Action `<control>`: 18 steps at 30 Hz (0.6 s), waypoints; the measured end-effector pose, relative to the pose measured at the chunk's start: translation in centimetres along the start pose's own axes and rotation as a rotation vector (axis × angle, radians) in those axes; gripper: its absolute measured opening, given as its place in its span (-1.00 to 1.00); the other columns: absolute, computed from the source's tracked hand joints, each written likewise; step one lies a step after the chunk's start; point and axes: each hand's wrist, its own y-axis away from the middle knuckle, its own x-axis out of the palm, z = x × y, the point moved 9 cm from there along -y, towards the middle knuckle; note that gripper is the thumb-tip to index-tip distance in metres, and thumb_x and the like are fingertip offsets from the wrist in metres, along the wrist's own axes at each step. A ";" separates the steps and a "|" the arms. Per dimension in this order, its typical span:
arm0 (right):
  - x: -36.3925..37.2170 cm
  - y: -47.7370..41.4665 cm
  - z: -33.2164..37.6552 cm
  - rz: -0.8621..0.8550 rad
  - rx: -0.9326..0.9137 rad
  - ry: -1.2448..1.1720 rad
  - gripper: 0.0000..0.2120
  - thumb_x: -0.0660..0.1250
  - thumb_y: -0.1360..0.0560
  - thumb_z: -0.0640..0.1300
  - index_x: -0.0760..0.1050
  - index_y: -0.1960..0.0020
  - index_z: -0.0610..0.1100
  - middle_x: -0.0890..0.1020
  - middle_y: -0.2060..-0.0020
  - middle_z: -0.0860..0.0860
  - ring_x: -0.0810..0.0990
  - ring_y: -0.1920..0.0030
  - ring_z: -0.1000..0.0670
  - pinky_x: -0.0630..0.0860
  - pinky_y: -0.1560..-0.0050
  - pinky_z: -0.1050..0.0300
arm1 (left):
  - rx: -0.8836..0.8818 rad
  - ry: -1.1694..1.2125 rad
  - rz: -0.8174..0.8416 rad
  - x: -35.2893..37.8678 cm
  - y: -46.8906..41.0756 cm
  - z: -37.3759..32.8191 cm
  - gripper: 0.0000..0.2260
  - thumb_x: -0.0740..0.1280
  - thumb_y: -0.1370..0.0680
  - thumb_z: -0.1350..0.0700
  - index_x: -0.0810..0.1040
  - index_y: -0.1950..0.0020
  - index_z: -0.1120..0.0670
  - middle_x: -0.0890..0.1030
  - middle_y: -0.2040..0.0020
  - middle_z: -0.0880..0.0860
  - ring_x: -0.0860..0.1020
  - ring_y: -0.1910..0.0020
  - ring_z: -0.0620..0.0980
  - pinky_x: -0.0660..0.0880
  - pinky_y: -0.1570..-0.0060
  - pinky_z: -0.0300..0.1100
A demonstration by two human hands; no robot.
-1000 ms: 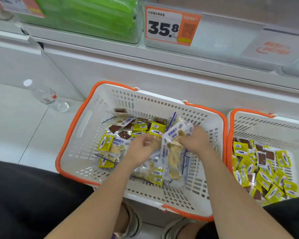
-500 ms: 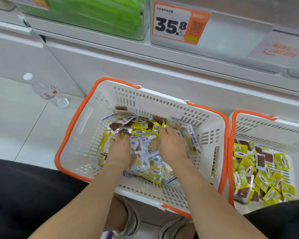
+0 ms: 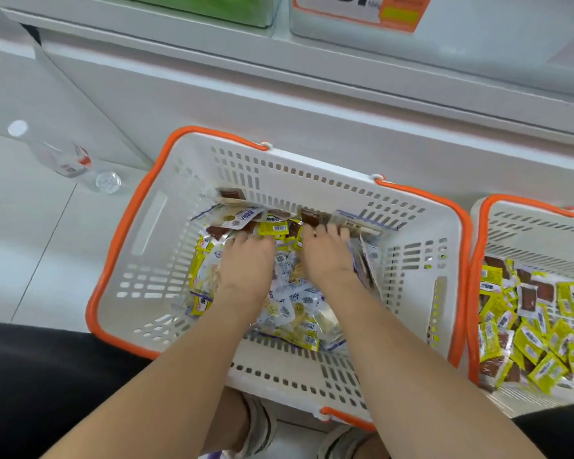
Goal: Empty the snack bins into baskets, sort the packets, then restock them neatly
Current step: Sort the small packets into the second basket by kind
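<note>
The left hand (image 3: 246, 270) and right hand (image 3: 325, 260) press flat on the packets (image 3: 295, 323), fingers nearly straight toward 12 o'clock, grasping nothing. The long axis of the basket (image 3: 146, 279) runs about 9 to 3 o'clock.

White orange-rimmed basket (image 3: 153, 260), left hand (image 3: 246, 265) and right hand (image 3: 325, 260) flat on packets (image 3: 295, 314), second basket (image 3: 527, 202)

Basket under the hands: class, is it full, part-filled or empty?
Part-filled: packets lie low in the basket; most of its slotted walls show bare above them.

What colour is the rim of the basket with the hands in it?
Orange rim on a white basket, clearest in the head view.
</note>
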 end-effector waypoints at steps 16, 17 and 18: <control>-4.0 0.5 -0.4 -0.378 -0.097 -0.002 -0.88 0.23 -0.55 -0.27 0.45 -0.08 -0.18 0.63 0.13 -0.14 0.59 0.11 -0.20 0.44 -0.04 -0.13 | 0.205 -0.165 0.027 3.3 -6.8 -1.5 -0.56 0.35 -0.62 0.03 0.27 -0.39 0.16 0.34 -0.36 0.19 0.36 -0.36 0.26 0.38 -0.38 0.15; -3.8 0.2 0.0 -0.317 -0.132 -0.014 -0.84 0.24 -0.57 -0.27 0.44 -0.14 -0.18 0.64 0.09 -0.14 0.62 0.11 -0.20 0.45 -0.06 -0.13 | 0.180 -0.113 0.074 3.6 -7.1 -1.2 -0.50 0.41 -0.59 -0.05 0.27 -0.37 0.14 0.35 -0.36 0.18 0.38 -0.37 0.26 0.40 -0.37 0.18; -3.3 -0.1 0.3 -0.245 -0.157 -0.018 -0.79 0.24 -0.58 -0.28 0.42 -0.21 -0.19 0.63 0.03 -0.14 0.64 0.08 -0.21 0.46 -0.09 -0.12 | 0.166 -0.069 0.126 3.9 -7.5 -0.8 -0.41 0.48 -0.55 -0.11 0.26 -0.36 0.14 0.37 -0.37 0.17 0.40 -0.38 0.26 0.44 -0.33 0.19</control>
